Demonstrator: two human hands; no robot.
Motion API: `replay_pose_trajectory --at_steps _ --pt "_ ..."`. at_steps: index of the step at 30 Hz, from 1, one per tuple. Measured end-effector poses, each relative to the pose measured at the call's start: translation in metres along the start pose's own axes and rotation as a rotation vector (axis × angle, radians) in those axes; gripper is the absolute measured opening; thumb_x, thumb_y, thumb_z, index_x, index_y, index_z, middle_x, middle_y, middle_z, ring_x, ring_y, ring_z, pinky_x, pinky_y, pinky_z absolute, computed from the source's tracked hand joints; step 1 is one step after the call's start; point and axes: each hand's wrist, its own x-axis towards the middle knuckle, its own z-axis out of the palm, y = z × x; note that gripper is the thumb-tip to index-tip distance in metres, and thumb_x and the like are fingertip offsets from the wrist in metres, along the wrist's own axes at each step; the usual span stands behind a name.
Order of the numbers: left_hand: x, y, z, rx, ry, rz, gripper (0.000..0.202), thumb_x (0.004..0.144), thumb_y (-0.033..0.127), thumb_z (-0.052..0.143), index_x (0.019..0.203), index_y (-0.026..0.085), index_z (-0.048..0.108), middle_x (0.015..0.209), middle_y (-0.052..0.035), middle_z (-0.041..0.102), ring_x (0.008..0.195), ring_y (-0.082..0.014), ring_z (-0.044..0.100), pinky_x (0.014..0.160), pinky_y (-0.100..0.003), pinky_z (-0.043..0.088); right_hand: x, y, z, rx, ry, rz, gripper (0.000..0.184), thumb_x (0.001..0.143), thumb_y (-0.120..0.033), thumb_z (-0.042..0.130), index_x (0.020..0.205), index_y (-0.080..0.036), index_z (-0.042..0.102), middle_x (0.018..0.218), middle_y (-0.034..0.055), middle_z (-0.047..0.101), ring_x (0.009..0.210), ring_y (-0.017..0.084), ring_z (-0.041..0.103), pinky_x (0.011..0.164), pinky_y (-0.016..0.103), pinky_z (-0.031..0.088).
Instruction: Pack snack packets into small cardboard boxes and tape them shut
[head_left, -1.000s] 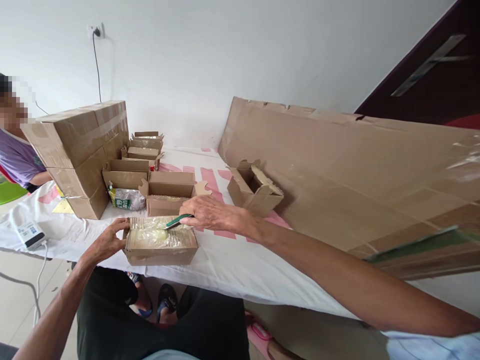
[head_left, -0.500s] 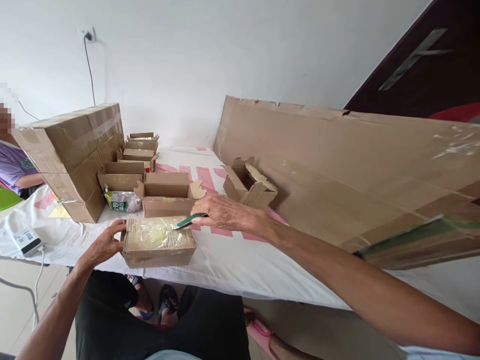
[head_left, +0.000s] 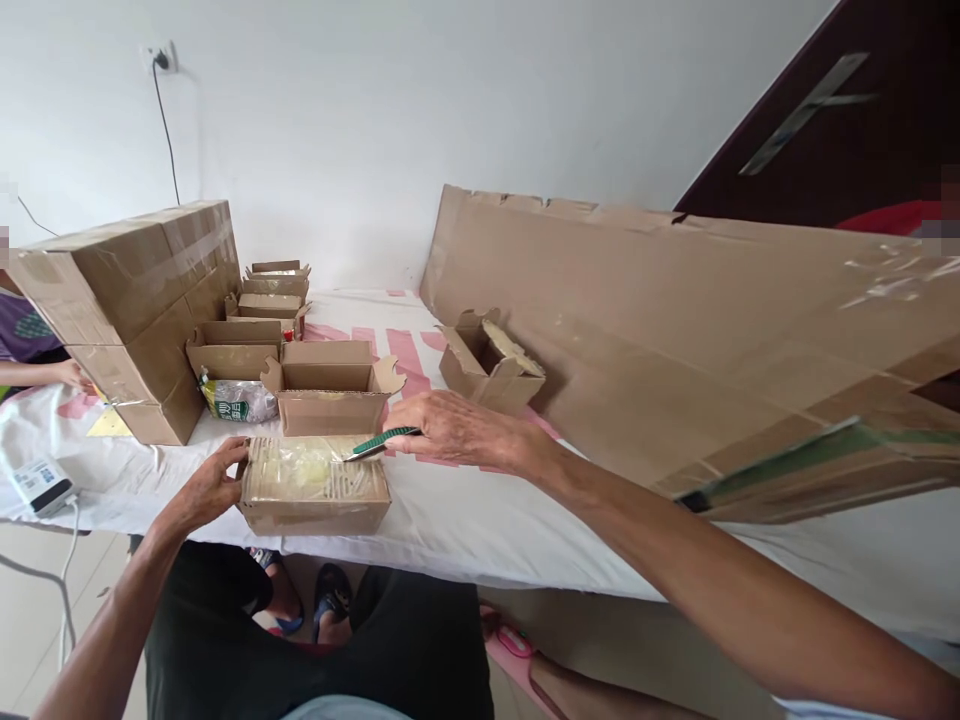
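A small cardboard box [head_left: 319, 512] stands at the table's front edge, its ribbed top covered with clear tape. Against its left end my left hand [head_left: 211, 487] is closed, thumb and fingers at the corner. My right hand [head_left: 431, 425] grips a green box cutter [head_left: 386, 441], whose tip points left and meets the taped top. Whether the blade is out is too small to tell. Just behind stands an open-topped cardboard box [head_left: 334, 412] with raised flaps. Left of that one lies a clear plastic bag with a green label [head_left: 238, 401].
Stacked taped cartons [head_left: 135, 320] form a wall at the left, with another person's hand [head_left: 75, 376] beyond. More open boxes [head_left: 271, 305] line up behind. One open box [head_left: 487, 365] leans near a large cardboard sheet [head_left: 637, 300]. A white device [head_left: 43, 487] with a cable lies front left.
The view has shifted slightly, so the surroundings sit a little further left. Both hands keep their grips; the cutter stays over the box top. The other person's hand now shows beside the cartons.
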Motion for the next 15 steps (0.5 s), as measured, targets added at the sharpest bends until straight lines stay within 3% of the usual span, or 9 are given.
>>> replay_pose_trajectory --at_steps 8,12,15 --pt "0.008 0.003 -0.001 0.128 0.029 0.01 0.049 0.068 0.013 0.055 0.107 0.021 0.083 0.144 -0.0106 0.064 0.135 -0.0302 0.06 0.092 -0.033 0.063 0.031 -0.05 -0.018 -0.379 -0.159 0.032 0.027 0.104 -0.024 0.059 0.089 -0.016 0.079 0.096 0.0114 0.079 0.082 0.021 0.065 0.066 0.034 0.028" --pt "0.008 -0.003 -0.006 0.194 0.038 0.009 0.054 0.064 0.01 0.052 0.108 0.021 0.081 0.137 -0.0097 0.066 0.131 -0.0288 0.062 0.096 -0.034 0.062 0.049 -0.074 -0.031 -0.444 -0.222 0.003 0.022 0.098 -0.014 0.061 0.086 -0.014 0.079 0.089 0.0119 0.079 0.076 0.02 0.065 0.065 0.035 0.028" --pt "0.007 -0.008 -0.007 0.216 0.051 0.019 0.056 0.063 0.009 0.051 0.109 0.021 0.08 0.136 -0.0093 0.066 0.131 -0.0288 0.061 0.098 -0.035 0.061 0.051 -0.076 -0.04 -0.428 -0.263 0.006 0.02 0.095 -0.011 0.062 0.082 -0.014 0.077 0.081 0.0106 0.076 0.07 0.018 0.061 0.064 0.035 0.028"
